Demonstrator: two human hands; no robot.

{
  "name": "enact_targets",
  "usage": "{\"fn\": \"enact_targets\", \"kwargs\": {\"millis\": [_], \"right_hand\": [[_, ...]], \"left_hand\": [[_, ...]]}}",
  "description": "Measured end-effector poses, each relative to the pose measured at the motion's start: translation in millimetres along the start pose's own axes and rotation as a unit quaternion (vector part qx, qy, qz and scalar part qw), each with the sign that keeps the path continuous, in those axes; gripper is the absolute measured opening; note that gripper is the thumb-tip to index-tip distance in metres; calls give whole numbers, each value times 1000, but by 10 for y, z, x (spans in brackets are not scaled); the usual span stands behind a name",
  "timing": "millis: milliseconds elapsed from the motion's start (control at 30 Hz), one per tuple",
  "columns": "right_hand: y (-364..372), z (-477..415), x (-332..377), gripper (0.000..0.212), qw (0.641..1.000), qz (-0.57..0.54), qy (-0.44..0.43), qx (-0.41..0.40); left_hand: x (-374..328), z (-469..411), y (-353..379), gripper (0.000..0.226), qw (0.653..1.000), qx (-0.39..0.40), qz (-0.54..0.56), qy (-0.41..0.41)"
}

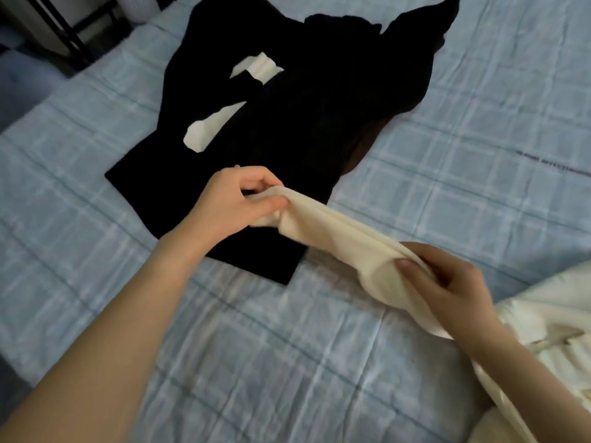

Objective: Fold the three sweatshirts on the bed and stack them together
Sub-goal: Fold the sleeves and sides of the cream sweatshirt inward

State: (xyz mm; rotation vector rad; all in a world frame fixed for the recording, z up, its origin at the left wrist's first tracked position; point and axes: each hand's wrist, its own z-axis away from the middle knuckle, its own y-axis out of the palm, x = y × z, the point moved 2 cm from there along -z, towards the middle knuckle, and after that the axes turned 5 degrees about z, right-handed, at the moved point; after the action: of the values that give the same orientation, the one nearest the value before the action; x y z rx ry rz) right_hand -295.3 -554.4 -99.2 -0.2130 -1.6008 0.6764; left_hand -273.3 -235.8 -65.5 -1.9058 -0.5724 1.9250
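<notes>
Evidently early: my left hand (236,199) and right hand (447,282) pinch the cream sweatshirt (335,238) by its sleeve; the black sweatshirt (287,123), upper centre, looks part-folded; stacking lies ahead.

A black metal frame (62,33) of thin slanted bars stands in the upper left corner against a dark background. Just to its right, at the top edge, shows a pale whitish shape (140,6), blurred. Lower along the left edge lies a dull grey-blue surface (22,87), too dim to identify.
</notes>
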Motion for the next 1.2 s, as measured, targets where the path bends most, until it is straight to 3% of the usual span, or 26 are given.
{"fn": "enact_targets", "kwargs": {"millis": [133,200,267,333,400,500,567,633,700,800,867,933,1033,1200], "right_hand": [[-398,-212,164,16,1000,6,24,8],[-418,-418,88,15,997,42,62,-6],[-283,-573,-21,21,986,136,91,-15],[-16,-571,-92,45,956,286,63,2],[288,-425,-154,51,934,356,-9,10],[653,-262,-432,60,902,421,-12,92],[758,-272,-682,63,889,442,12,119],[775,-311,-812,64,881,456,15,123],[767,-306,-805,64,884,447,15,135],[728,-263,-764,64,893,428,14,139],[705,-263,-732,64,897,420,12,137],[706,-250,-723,62,900,414,9,138],[726,-234,-747,60,894,430,2,129],[652,-194,-620,58,895,428,15,121]], "left_hand": [[-267,-175,-198,9,999,-21,39,-5],[-234,-342,-116,12,998,-52,-32,-24],[-128,-418,124,35,980,-49,-189,-36],[-27,-344,495,50,947,-18,-321,19],[90,-180,862,53,920,38,-382,81],[499,8,1143,58,892,126,-432,47],[719,-11,1144,58,893,147,-425,7],[704,-30,1130,57,905,125,-406,27],[532,125,1138,53,935,14,-352,45],[364,510,1165,43,972,-202,-104,-55],[409,585,1213,49,950,-233,102,-182],[488,502,1240,58,923,-229,193,-241],[540,352,1199,62,928,-248,175,-216],[592,95,1114,62,962,-212,-85,-150]]}}
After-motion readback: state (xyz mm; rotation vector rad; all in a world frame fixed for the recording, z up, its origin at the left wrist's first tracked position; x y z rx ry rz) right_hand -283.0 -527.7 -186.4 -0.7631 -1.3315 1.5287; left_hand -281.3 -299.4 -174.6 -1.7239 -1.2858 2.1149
